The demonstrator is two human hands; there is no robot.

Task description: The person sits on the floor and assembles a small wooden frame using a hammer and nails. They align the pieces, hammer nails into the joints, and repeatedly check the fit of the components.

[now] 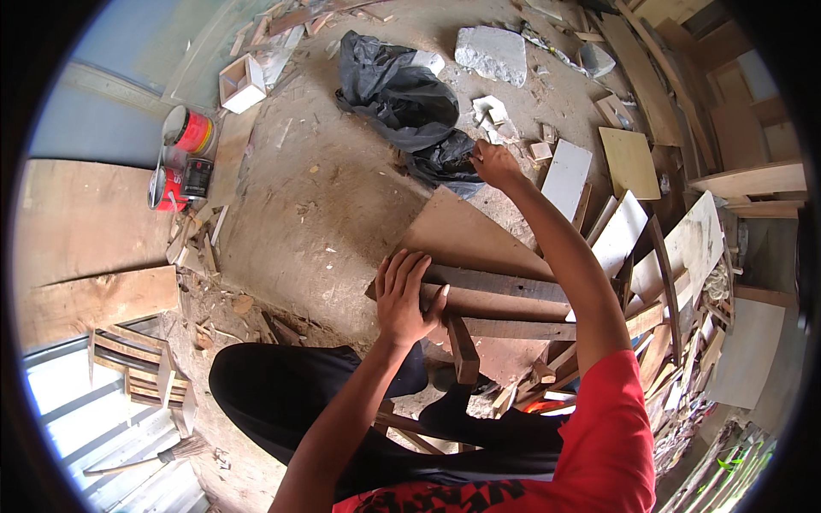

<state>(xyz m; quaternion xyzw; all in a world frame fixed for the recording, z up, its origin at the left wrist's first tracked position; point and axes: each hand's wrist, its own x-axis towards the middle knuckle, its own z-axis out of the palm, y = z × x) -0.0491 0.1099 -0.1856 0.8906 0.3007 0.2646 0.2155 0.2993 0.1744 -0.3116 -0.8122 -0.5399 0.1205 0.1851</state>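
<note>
My left hand (407, 301) is wrapped over the left end of a brown wooden board (505, 302), its thumb lying along the top. Beside that board runs a darker, weathered plank (500, 280), and past it a flat brown triangular panel (473, 237) reaches away from me. A short wooden leg (463, 350) stands below the board's near side. Farther off, my right hand (498, 164) is stretched forward with its fingers closed. It is at the edge of a crumpled black plastic bag (402, 94); whatever lies between the fingers is hidden.
Red and black paint cans (188, 130) stand at the left near a small white open box (242, 84). A concrete block (491, 56) lies at the far side. White board offcuts (566, 178) and wood scraps (676, 359) crowd the right. A slatted wooden piece (141, 368) is at the lower left.
</note>
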